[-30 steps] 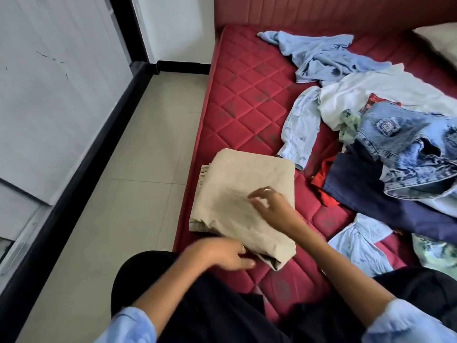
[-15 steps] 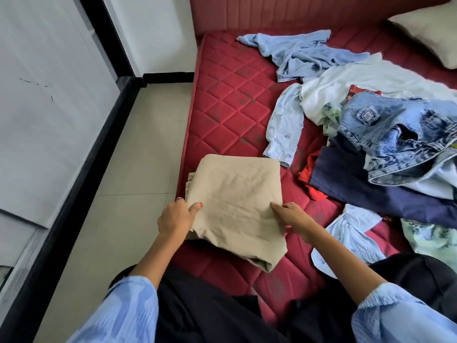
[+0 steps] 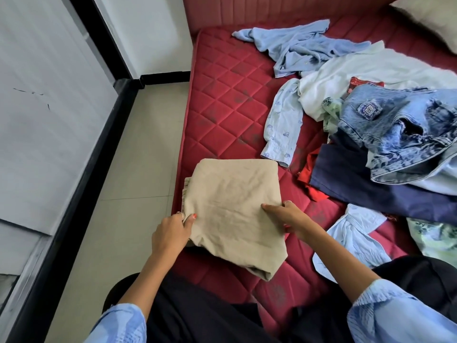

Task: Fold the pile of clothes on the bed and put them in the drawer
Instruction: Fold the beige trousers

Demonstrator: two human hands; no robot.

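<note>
Folded beige garment [image 3: 232, 206] lies at near left edge of red quilted mattress [image 3: 222, 105], partly overhanging bed edge. Left hand [image 3: 170, 233] grips its left side, thumb on top, fingers curled under. Right hand [image 3: 289, 219] pinches its right side, thumb on top (ring visible). Beyond right fingers: unfolded pile, namely navy garment [image 3: 371, 186], acid-wash denim jacket [image 3: 400, 129], white shirt [image 3: 351, 73], light blue shirt [image 3: 301, 48]. Striped pale-blue garment [image 3: 356, 233] just beside right wrist. Tiled floor [image 3: 138, 169] left of left fingers.
</note>
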